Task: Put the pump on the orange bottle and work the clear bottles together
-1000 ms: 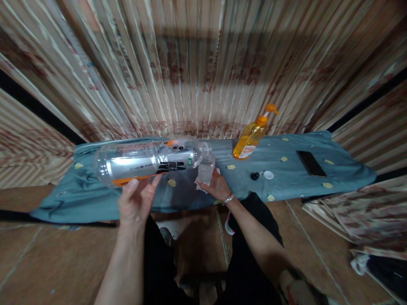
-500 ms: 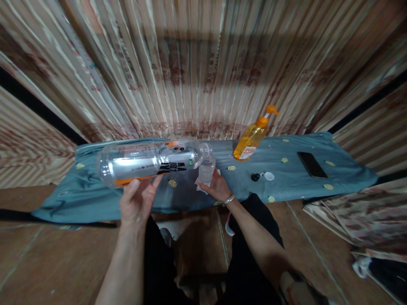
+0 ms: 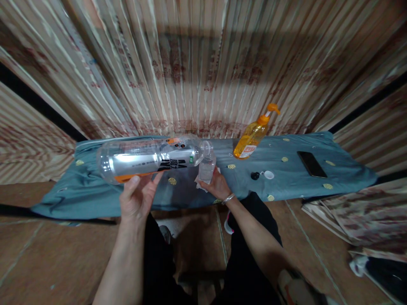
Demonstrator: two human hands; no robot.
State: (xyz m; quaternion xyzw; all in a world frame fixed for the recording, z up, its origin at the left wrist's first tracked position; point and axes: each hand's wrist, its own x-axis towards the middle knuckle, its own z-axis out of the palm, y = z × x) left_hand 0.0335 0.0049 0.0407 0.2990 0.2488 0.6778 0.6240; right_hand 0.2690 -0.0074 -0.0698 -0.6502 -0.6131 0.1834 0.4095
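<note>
My left hand (image 3: 137, 198) grips a large clear plastic bottle (image 3: 149, 157) from below and holds it level, its mouth pointing right. That mouth meets the top of a small clear bottle (image 3: 206, 166), which stands upright on the blue cloth (image 3: 95, 197). Around the small bottle's base closes my right hand (image 3: 216, 185), with a bit of white tissue under it and a bracelet on the wrist. The large bottle carries an orange, black and white label.
An orange pump bottle (image 3: 252, 134) stands at the back of the cloth. A black cap (image 3: 254, 175) and a white cap (image 3: 269, 174) lie right of my hand, a black phone (image 3: 311, 164) farther right. Striped panels rise behind; papers lie at the right.
The large bottle has shifted slightly right and a little higher, its mouth still at the small bottle. The hands keep their grips.
</note>
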